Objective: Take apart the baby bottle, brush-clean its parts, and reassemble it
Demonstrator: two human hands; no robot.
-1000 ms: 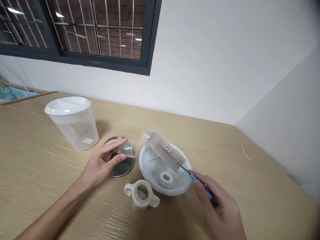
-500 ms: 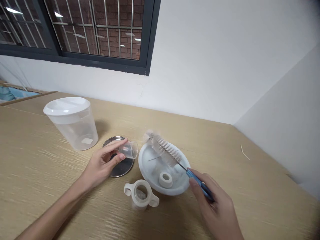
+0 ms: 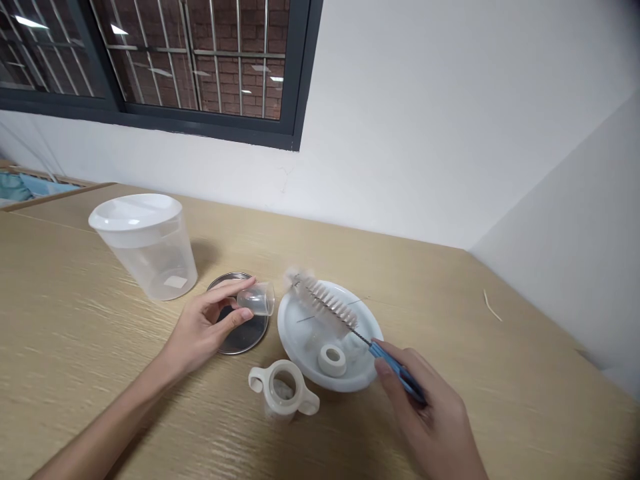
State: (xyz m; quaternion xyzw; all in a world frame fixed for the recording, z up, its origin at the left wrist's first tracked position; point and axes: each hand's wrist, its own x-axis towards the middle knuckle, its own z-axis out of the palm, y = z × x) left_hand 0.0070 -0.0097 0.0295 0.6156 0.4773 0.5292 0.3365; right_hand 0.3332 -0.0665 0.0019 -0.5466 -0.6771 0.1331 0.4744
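Note:
My left hand (image 3: 213, 325) pinches a small clear cap (image 3: 260, 299) on its side, its mouth facing right, above a round metal tray (image 3: 246, 338). In my right hand (image 3: 430, 410) is the blue handle of a bottle brush (image 3: 330, 305). The white bristles slant up and left over a pale bowl (image 3: 287, 327), and the tip comes close to the cap's mouth, apart from it. Inside the bowl sits a white ring collar (image 3: 332, 361). A two-handled baby bottle (image 3: 283, 400) stands uncapped in front, between my hands.
A translucent bucket (image 3: 155, 260) with a white lid stands at the back left of the wooden table (image 3: 165, 433). A pale strip (image 3: 492, 307) lies at the right. Behind the table rise the wall and a barred window.
The bottle brush has moved slightly left, its tip nearer the clear cap. My left hand and the cap have stayed nearly in place.

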